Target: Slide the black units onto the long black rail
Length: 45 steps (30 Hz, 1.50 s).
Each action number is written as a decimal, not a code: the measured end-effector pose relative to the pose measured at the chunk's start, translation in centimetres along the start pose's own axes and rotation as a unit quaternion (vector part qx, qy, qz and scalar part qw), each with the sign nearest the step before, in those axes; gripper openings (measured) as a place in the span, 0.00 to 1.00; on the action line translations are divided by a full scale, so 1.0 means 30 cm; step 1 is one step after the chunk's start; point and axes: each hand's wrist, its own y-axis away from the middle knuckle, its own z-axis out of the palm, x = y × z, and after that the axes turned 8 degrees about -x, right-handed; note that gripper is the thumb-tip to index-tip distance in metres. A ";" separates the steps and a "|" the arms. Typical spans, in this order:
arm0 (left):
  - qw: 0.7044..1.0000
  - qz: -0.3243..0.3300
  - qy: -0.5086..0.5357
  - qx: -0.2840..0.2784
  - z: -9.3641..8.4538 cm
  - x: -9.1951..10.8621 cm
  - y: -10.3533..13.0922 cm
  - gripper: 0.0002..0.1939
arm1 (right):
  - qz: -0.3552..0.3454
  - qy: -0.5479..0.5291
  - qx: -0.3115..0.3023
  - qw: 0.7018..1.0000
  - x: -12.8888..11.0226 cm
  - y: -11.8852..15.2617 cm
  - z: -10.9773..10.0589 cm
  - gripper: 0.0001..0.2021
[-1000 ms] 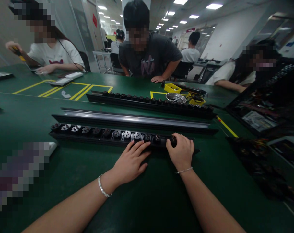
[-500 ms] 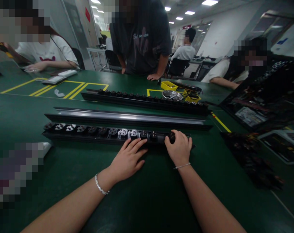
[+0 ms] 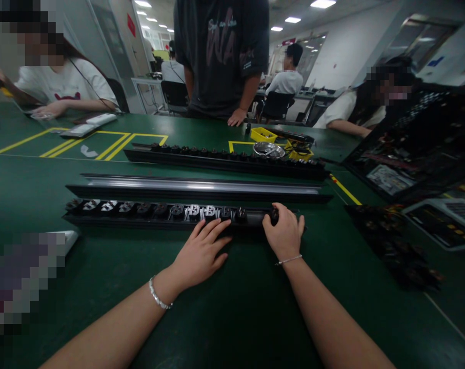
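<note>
The nearest long black channel lies crosswise before me, with a row of black socket modules set along it. My left hand rests open, its fingers spread against the channel's near edge, holding nothing. Near the channel's right end, my right hand is closed around a black socket module, its thumb and fingers on either side. Most of that module is hidden by the hand. Between it and the row is a bare stretch of channel.
Beyond lie a bare black channel and another filled channel. A metal dish and yellow bin stand farther back. Loose black modules and a grey tray are at right. Other people are around the green table.
Both hands keep nearly the same place on the channel, the right one still around the module. The view has tilted slightly, and the standing person's hand has shifted at the table edge.
</note>
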 end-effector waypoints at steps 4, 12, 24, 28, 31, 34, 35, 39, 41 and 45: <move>1.000 0.000 0.001 -0.001 0.002 0.001 -0.001 0.20 | 0.001 0.001 0.013 1.000 0.013 0.000 -0.001 0.20; 1.000 -0.005 0.003 -0.006 -0.002 0.002 -0.001 0.19 | 0.020 0.004 0.012 1.000 0.033 -0.006 -0.012 0.20; 1.000 0.009 0.002 0.004 0.005 -0.006 0.001 0.20 | 0.042 0.001 0.016 0.999 0.068 -0.017 -0.029 0.21; 1.000 0.007 0.004 0.001 0.005 -0.006 0.001 0.20 | 0.040 -0.007 0.021 0.999 0.086 -0.021 -0.026 0.22; 1.000 0.005 0.002 -0.005 0.002 -0.005 0.001 0.19 | 0.026 -0.012 0.034 0.999 0.096 -0.025 -0.025 0.22; 1.000 0.007 0.003 0.000 0.001 -0.005 0.001 0.19 | 0.009 -0.021 0.054 0.998 0.107 -0.030 -0.027 0.21; 1.000 0.008 0.003 0.003 0.001 -0.005 0.001 0.19 | 0.011 -0.026 0.057 0.998 0.112 -0.031 -0.028 0.21; 1.000 0.011 0.003 0.007 0.001 -0.006 0.001 0.19 | 0.043 -0.052 0.051 0.996 0.126 -0.035 -0.032 0.23; 1.000 0.010 0.003 0.007 0.002 -0.007 0.001 0.20 | 0.050 -0.061 0.047 0.996 0.128 -0.036 -0.034 0.23; 1.000 0.009 0.002 0.001 0.004 -0.008 0.000 0.19 | 0.064 -0.066 0.045 0.995 0.126 -0.039 -0.044 0.24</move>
